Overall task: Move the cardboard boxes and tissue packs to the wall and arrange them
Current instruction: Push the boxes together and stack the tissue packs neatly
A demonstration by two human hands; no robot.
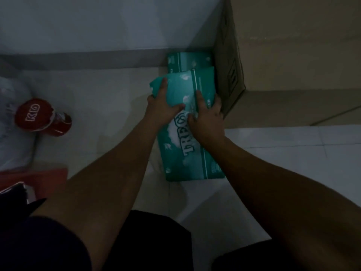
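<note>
On white floor tiles (97, 90), wall (97, 22) at 12 o'clock, left grip (162, 103) and right grip (207, 118) clasp a teal "TRE"-lettered tissue pack (181, 153); red "KIO" container (43, 117) at 9 o'clock.

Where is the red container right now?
In the head view the red container sits far left on the floor, beside a white bag, well left of the left hand and the teal tissue pack.

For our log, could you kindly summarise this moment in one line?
left hand: grips tissue pack | right hand: grips it | beside cardboard box
</note>
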